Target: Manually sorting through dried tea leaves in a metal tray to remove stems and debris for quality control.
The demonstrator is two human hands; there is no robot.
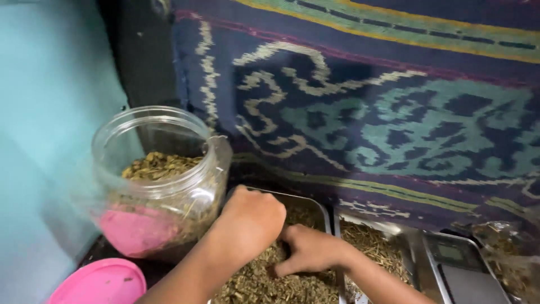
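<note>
So both hands are down in the tray [313, 204] at bottom centre: the left hand [250, 222] is balled up, maybe on a pinch of dried herb [264, 284], can't tell, and the right hand [309, 250] rests half-curled on the pile. Looks like light, crumbly, loose stuff, best pinched or scooped gently. Open jar [160, 180] sits tilted at left, pink lid [98, 281] below, scale [464, 270] bottom right.

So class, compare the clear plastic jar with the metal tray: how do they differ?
The clear plastic jar is tall, round and see-through; the metal tray is shallow, flat and opaque. The jar stands untouched, while the left hand and right hand are in the tray. Both hold dried herb.
</note>
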